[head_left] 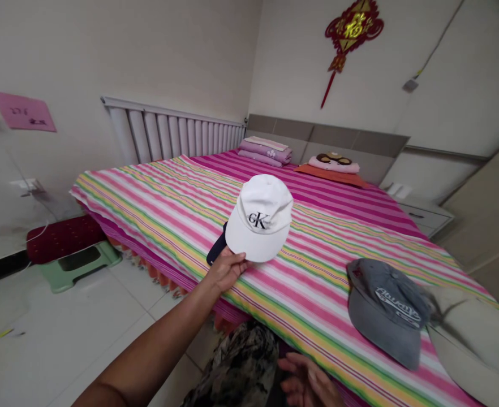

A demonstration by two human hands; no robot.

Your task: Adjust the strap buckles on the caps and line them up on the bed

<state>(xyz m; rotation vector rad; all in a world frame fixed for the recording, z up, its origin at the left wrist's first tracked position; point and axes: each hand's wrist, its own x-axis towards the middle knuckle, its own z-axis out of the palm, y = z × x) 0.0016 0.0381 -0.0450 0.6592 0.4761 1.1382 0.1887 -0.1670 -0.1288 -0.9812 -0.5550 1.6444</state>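
Pale walls (147,51) stand around a bed (164,202) covered in striped cloth, with a white radiator (175,133) along one side and a headboard (355,150) at the far end, where folded bedding (264,152) lies. Your left grip (227,270) is pinched on the brim of a white cap (269,195), thumb on top. You have the cap out over the near part of the bed, lettering toward you; whether it touches the cloth cannot be told. A dark flat piece (218,247) pokes out behind it, perhaps another cap's brim. Your right grip (309,380) is low by the bed's near edge, fingers loosely curled, grasping nothing that shows. To your right, a grey cap (387,311) rests on the cloth just beside a beige hat (482,339) that runs out of view. The step in hand looks to be handling the white cap by its brim; the next move seems to call for a steady pinch, since the soft crown could tip, and some care about the dark piece behind.
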